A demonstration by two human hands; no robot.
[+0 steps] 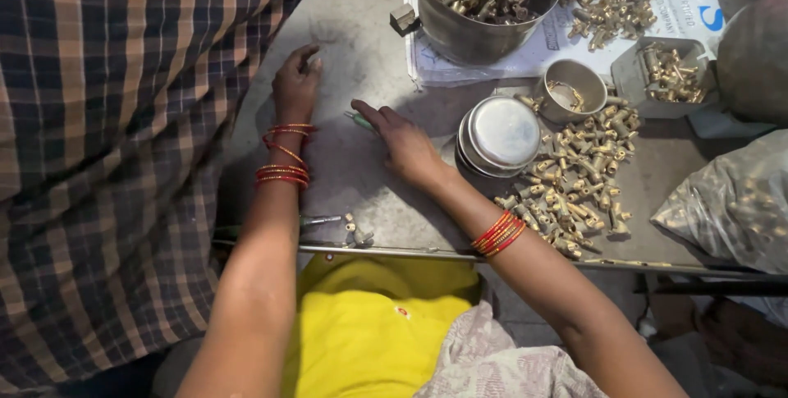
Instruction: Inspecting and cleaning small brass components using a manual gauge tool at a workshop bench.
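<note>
My left hand (295,80) rests on the grey metal tabletop (361,45), fingers curled toward a small pale object at its tips; whether it grips it cannot be told. My right hand (404,142) lies flat on the table, fingers stretched left and touching a thin green-handled tool (358,120). Red and gold bangles circle both wrists. A pile of small brass fittings (574,180) lies just right of my right forearm.
Stacked round steel lids (501,135) sit beside the pile. A steel bowl of brass parts (484,8), a small steel cup (572,86) and a grey tray of parts (669,70) stand farther back. A plastic bag (730,205) lies right. Checked cloth (107,160) covers the left.
</note>
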